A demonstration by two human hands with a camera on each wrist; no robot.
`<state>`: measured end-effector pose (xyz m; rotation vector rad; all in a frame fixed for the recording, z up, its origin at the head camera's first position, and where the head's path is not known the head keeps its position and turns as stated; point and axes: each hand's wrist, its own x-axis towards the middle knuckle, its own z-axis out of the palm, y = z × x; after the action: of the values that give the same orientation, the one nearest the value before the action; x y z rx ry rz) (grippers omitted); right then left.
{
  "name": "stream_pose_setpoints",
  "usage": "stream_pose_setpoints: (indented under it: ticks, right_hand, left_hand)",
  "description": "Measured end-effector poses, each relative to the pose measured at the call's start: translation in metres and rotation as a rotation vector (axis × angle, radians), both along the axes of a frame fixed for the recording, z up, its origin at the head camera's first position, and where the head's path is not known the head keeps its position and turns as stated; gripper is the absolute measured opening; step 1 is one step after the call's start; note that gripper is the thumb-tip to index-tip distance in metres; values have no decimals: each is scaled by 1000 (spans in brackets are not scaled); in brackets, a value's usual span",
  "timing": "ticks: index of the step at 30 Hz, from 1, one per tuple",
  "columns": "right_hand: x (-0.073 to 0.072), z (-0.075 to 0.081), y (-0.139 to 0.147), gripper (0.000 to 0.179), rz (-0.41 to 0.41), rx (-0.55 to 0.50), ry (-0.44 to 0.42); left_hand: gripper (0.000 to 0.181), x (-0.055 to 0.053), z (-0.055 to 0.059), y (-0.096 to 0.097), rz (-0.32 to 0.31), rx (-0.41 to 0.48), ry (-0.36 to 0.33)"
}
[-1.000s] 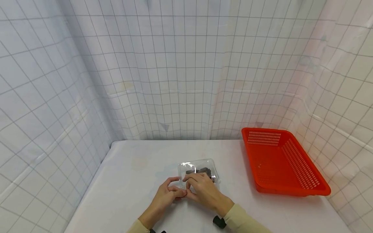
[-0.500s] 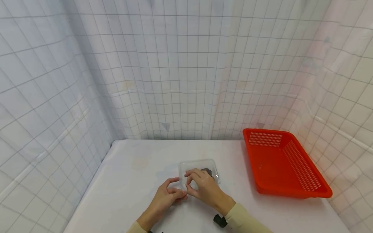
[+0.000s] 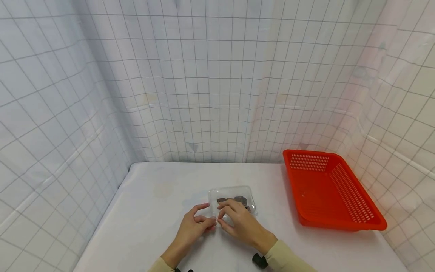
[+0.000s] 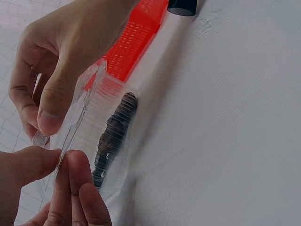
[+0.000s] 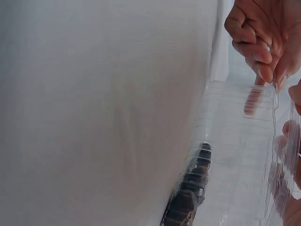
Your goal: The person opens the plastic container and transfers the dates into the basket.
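Observation:
A clear plastic clamshell box (image 3: 231, 191) lies on the table with its lid over it. Dark brown lumps (image 4: 113, 136) show through its ribbed wall; their kind is unclear. At the near left corner, my left hand (image 3: 191, 227) pinches the rim between thumb and fingers, index finger raised along the side. My right hand (image 3: 242, 226) arches over the box, thumb and index finger pinching a small plastic tab (image 4: 41, 139) at that same corner. In the right wrist view only fingertips of the right hand show at the right edge, behind clear plastic.
A red perforated plastic basket (image 3: 334, 223) stands at the right of the white-covered table (image 3: 156, 189). White gridded sheets (image 3: 204, 94) hang at the back and both sides. A black cylindrical piece (image 3: 259, 260) sits by the right wrist.
Both hands stay at the box's near left corner. The left fingertips have shifted slightly left, and the right hand slightly right and down. The box has hardly moved.

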<state>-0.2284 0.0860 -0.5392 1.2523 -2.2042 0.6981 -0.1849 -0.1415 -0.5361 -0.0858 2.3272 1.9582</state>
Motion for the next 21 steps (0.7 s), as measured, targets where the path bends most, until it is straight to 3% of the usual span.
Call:
stream_pose_setpoints:
  ticks: [6, 10, 15, 21]
  right_hand:
    - [0, -1, 6, 30, -22, 14, 16]
    - [-3, -5, 10, 35, -65, 1, 99]
    - [-6, -4, 20, 39, -62, -34, 165]
    - [-7, 1, 34, 39, -107, -13, 165]
  left_hand:
    - [71, -2, -2, 0, 10, -4, -12]
    - [70, -1, -1, 0, 22, 0, -19]
    - [68, -2, 0, 0, 33, 7, -20]
    - [67, -3, 1, -2, 32, 10, -24]
